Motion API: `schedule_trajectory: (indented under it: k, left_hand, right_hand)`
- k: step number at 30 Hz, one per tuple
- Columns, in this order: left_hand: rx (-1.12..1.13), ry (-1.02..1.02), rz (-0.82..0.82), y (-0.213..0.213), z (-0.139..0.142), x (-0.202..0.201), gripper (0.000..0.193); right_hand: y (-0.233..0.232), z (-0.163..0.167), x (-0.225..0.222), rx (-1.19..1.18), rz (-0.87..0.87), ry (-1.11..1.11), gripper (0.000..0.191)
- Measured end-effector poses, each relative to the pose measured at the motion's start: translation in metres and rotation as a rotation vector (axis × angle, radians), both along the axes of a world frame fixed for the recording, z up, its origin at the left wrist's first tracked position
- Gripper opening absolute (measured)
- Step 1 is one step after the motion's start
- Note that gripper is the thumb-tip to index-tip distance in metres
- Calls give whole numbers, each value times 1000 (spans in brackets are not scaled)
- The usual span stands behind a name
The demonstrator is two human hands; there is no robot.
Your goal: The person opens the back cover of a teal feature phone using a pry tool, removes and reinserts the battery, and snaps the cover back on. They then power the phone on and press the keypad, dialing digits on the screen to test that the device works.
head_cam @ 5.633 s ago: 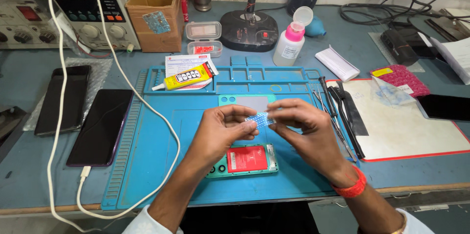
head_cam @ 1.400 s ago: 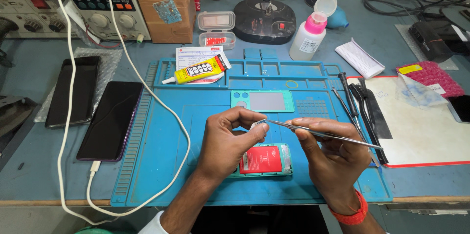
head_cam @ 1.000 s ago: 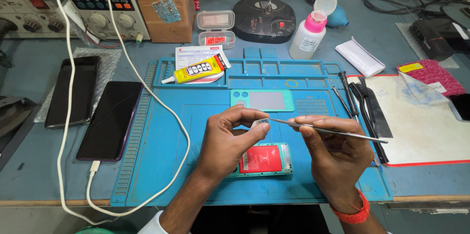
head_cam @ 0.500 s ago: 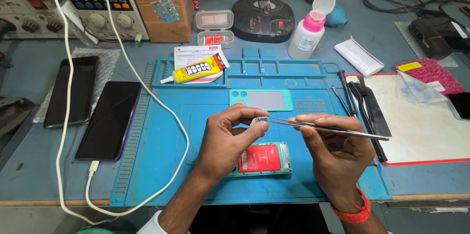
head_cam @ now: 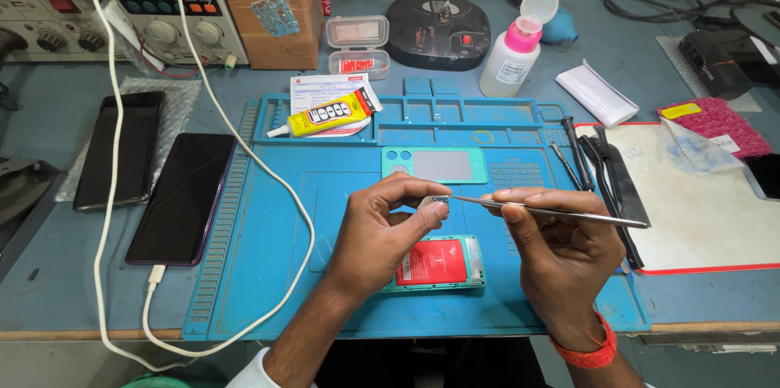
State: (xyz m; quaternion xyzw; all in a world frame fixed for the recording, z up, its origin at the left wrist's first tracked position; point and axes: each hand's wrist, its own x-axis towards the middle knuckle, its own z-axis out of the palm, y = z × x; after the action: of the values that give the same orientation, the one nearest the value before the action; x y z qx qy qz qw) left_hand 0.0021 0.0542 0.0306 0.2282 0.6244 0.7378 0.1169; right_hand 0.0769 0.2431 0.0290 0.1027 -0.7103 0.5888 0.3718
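- On the worktop (head_cam: 617,63), the blue mat (head_cam: 268,274) carries the work, and the opened phone (head_cam: 439,262) with its red battery lies at its 6 o'clock edge, directly under both hands. Anything that slips from the hands would likely drop onto it or bounce off the mat out of sight.
- At 9 o'clock of the mat lie two dark phones (head_cam: 183,197), one plugged into a white cable (head_cam: 276,193) that loops across the mat toward the left forearm. I judge an elbow shift could snag the loop and drag that phone.
- At 12 o'clock, the yellow glue tube (head_cam: 325,117) rests on its card, and the pink-capped bottle (head_cam: 512,55) stands with its lid flipped open; a knock could spill it.
- The right hand (head_cam: 561,262) has its fingers closed around metal tweezers (head_cam: 552,212), whose tips touch the part at 9 o'clock of that hand. Too hard a squeeze could flick the part away or scratch it.
- The left hand (head_cam: 382,229) has its fingers pinched on a small silvery part (head_cam: 436,202), held above the mat, just over the opened phone. It is tiny and half hidden, so I cannot tell its exact kind; a loosened pinch would lose it.
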Motion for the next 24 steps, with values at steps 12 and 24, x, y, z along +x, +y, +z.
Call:
schedule_trajectory:
  k: [12,24]
  left_hand:
    - [6,2,-35,-1,-2,-1,25]
    - [5,2,-37,-1,-3,-1,23]
  right_hand:
    - [3,0,1,-15,36,23,21]
    - [6,0,1,-10,4,-38,22]
